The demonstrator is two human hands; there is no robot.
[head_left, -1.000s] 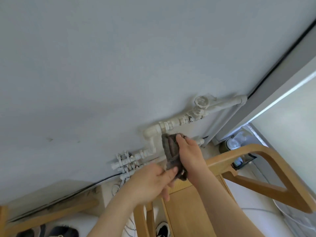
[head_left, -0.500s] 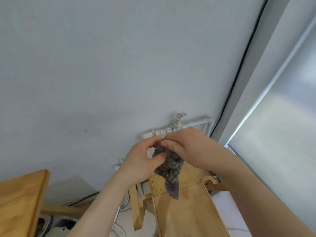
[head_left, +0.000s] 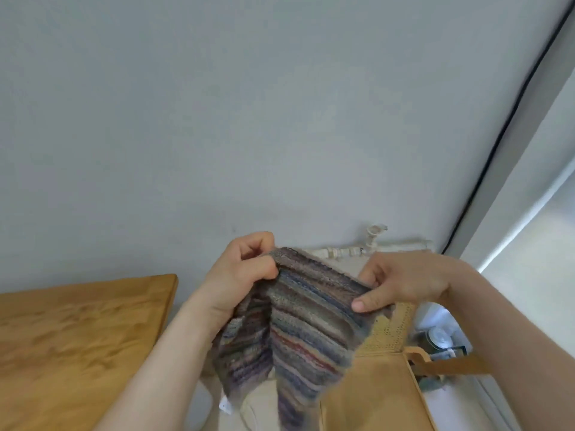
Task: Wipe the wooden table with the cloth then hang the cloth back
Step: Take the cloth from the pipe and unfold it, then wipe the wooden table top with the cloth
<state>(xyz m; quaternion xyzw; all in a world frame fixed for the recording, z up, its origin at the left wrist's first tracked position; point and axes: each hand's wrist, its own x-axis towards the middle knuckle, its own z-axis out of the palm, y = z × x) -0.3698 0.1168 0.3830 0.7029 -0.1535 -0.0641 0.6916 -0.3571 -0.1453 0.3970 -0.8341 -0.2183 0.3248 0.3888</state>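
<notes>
Striped cloth [head_left: 305, 325] spread between both hands. Left hand [head_left: 245, 269] has its fingers curled tight on one top corner; right hand [head_left: 401, 279] pinches the other. The rest hangs below the fingers. Wooden table [head_left: 77, 331] lies well left, untouched. White wall pipe [head_left: 342, 251] just behind the fingers. Cannot tell whether wiping is done; hanging remains.

- The cloth [head_left: 298, 325] hangs between the left hand [head_left: 245, 272] and the right hand [head_left: 401, 281]; both hold its top edge, and the rest falls below them.
- The table [head_left: 77, 337] lies left of the left hand and lower.
- The chair [head_left: 373, 393] stands below the right hand, partly behind the cloth.
- The pipe [head_left: 342, 251] runs along the wall [head_left: 280, 119] behind both hands.
- A cable [head_left: 497, 141] climbs the wall above and right of the right hand.
</notes>
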